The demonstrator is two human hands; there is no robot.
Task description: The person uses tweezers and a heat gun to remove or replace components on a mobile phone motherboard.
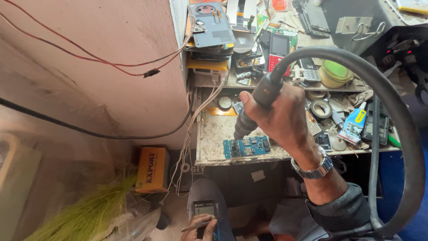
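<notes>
Down at the bottom edge of your view, your left hand pinches a pair of thin metal tweezers, fingers closed on them, just beside a small grey device with a display that rests on your knee. Off to the left of that hand, an orange box sits on the floor beside a bunch of green bristles. Above your left hand and up on the tabletop, a blue circuit board lies flat near the front edge. Directly over that board, the dark nozzle of the hot air tool points down at it; I cannot tell whether the tip touches the board. Your right hand is wrapped firmly around the tool's handle, with a metal watch at the wrist. From the top of your right hand, the tool's thick black hose arcs up, over to the right and down again. Beyond your right hand, rolls of tape and a blue-labelled tube lie among clutter, and a shelf above holds stacked phone parts.
</notes>
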